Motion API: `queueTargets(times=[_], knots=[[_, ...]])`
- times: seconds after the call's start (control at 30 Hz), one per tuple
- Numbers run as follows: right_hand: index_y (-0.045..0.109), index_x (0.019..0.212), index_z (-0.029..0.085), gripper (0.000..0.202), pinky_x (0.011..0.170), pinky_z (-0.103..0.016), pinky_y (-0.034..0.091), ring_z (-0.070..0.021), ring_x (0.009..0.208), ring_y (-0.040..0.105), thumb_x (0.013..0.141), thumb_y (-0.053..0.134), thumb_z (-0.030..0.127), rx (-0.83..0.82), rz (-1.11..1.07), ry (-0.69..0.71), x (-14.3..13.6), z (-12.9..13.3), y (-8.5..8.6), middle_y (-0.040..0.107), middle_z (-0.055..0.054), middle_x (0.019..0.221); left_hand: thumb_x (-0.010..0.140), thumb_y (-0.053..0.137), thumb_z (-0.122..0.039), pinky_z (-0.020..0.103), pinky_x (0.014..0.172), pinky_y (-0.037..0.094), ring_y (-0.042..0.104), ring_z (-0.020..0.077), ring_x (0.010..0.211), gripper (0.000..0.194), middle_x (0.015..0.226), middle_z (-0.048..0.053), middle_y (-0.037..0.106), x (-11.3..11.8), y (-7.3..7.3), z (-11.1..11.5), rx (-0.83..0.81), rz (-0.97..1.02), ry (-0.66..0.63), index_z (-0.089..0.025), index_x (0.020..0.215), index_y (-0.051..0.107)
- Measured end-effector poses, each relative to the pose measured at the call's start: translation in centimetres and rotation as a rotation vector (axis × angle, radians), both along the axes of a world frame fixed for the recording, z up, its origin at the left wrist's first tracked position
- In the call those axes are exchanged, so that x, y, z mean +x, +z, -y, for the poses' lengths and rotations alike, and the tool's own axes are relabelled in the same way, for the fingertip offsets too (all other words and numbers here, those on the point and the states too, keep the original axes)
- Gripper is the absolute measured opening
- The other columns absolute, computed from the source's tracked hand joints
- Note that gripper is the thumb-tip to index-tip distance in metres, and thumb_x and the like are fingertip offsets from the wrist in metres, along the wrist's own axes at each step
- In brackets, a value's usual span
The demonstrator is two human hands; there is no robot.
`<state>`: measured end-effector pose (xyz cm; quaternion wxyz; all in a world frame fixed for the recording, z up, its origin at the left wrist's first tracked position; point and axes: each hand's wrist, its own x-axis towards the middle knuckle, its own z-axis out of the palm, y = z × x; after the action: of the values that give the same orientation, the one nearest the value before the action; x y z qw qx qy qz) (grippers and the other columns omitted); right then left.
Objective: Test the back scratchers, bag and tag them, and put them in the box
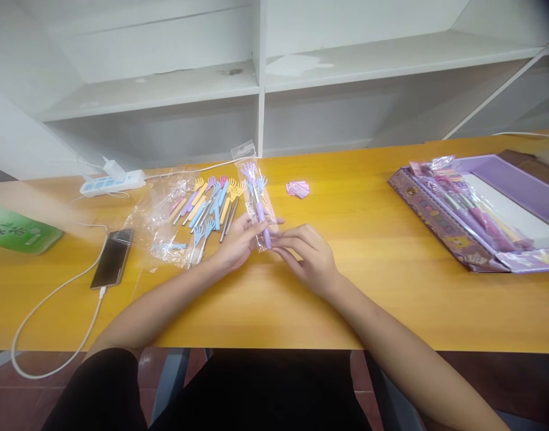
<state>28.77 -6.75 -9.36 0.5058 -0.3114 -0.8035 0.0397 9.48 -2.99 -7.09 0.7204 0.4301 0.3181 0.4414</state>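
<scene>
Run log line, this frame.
left hand: holds bagged purple back scratcher; right hand: at its handle end; loose back scratchers: heaped left

The left hand [238, 244] partly hides the clear bag [258, 202]; the box [440, 224] is cropped.

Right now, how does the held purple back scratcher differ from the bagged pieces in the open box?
The purple back scratcher is single; the bagged pieces are several. The scratcher is in the grip of the left hand; the pieces lie in the open box. The scratcher is mainly purple; the pieces mix pink, purple and yellow. Both have clear plastic around them.
</scene>
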Motion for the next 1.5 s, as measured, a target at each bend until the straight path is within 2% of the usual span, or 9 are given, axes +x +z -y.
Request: queueTargets(times=[0.33,0.53,0.73,0.83,0.97,1.1,1.2,1.33,1.5], knots=[[0.071,0.104,0.026,0.012,0.080,-0.042,0.056,-0.0236,0.094,0.070,0.098,0.067,0.016,-0.115,-0.042,-0.063,-0.2,0.0,-0.2,0.074,-0.006,0.097,0.089,0.081,-0.040,0.031,0.079,0.058,0.076,0.0217,0.093,0.038,0.113,0.011,0.078,0.1,-0.7,0.2,0.053,-0.042,-0.060,-0.018,0.116,0.064],[0.070,0.109,0.026,0.014,0.078,-0.041,0.057,-0.0211,0.087,0.068,0.099,0.067,0.017,-0.167,-0.062,-0.075,-0.2,-0.1,-0.3,0.075,-0.006,0.100,0.088,0.082,-0.037,0.035,0.082,0.060,0.076,0.0219,0.093,0.046,0.105,0.009,0.077,0.0,-0.8,0.1,0.029,-0.067,-0.031,-0.019,0.125,0.062],[0.066,0.116,0.026,0.016,0.072,-0.037,0.056,-0.0187,0.075,0.064,0.101,0.067,0.024,-0.229,-0.110,-0.110,-0.3,0.0,-0.2,0.069,-0.002,0.086,0.086,0.083,-0.037,0.035,0.080,0.060,0.074,0.0203,0.086,0.042,0.094,0.006,0.075,0.1,-0.9,0.2,0.022,-0.050,-0.028,-0.019,0.120,0.064],[0.064,0.118,0.027,0.018,0.070,-0.036,0.055,-0.0186,0.074,0.062,0.100,0.067,0.023,-0.229,-0.133,-0.123,-0.4,-0.1,0.1,0.066,-0.002,0.085,0.086,0.084,-0.036,0.036,0.081,0.061,0.075,0.0200,0.084,0.039,0.098,0.007,0.077,0.2,-0.9,0.4,0.013,-0.045,-0.041,-0.018,0.114,0.064],[0.062,0.124,0.027,0.025,0.068,-0.035,0.053,-0.0181,0.074,0.058,0.100,0.067,0.023,-0.220,-0.207,-0.231,-0.1,-0.3,0.2,0.059,-0.002,0.088,0.086,0.084,-0.038,0.040,0.085,0.062,0.077,0.0237,0.091,0.041,0.107,0.012,0.078,0.3,-0.9,0.6,-0.001,-0.046,-0.090,-0.017,0.113,0.062],[0.061,0.124,0.025,0.020,0.073,-0.035,0.053,-0.0186,0.082,0.060,0.104,0.058,0.028,-0.309,-0.347,-0.316,0.6,-0.8,0.0,0.058,-0.004,0.095,0.089,0.082,-0.040,0.042,0.085,0.062,0.078,0.0260,0.092,0.043,0.111,0.014,0.078,0.2,-0.4,0.6,0.004,-0.053,-0.109,-0.018,0.118,0.060],[0.062,0.117,0.024,0.020,0.074,-0.034,0.053,-0.0183,0.085,0.062,0.108,0.051,0.038,-0.466,-0.372,-0.251,0.9,-1.0,-0.2,0.063,-0.005,0.100,0.088,0.082,-0.038,0.039,0.084,0.060,0.076,0.0240,0.093,0.040,0.115,0.014,0.077,0.2,0.1,0.5,0.024,-0.046,-0.061,-0.017,0.115,0.062],[0.064,0.107,0.023,0.028,0.073,-0.032,0.053,-0.0176,0.083,0.064,0.105,0.055,0.049,-0.654,-0.341,-0.032,0.4,-0.7,-0.3,0.068,-0.005,0.097,0.086,0.084,-0.037,0.035,0.088,0.057,0.071,0.0199,0.095,0.038,0.111,0.008,0.075,0.1,0.2,0.3,0.071,-0.071,0.011,-0.017,0.113,0.068],[0.066,0.100,0.024,0.034,0.075,-0.031,0.054,-0.0176,0.082,0.065,0.096,0.068,0.058,-0.872,-0.459,0.161,-0.8,-0.2,-0.2,0.071,-0.002,0.092,0.088,0.081,-0.044,0.037,0.097,0.052,0.068,0.0222,0.104,0.036,0.109,0.008,0.075,-0.4,-0.2,0.0,0.194,-0.231,-0.094,-0.016,0.111,0.074]])
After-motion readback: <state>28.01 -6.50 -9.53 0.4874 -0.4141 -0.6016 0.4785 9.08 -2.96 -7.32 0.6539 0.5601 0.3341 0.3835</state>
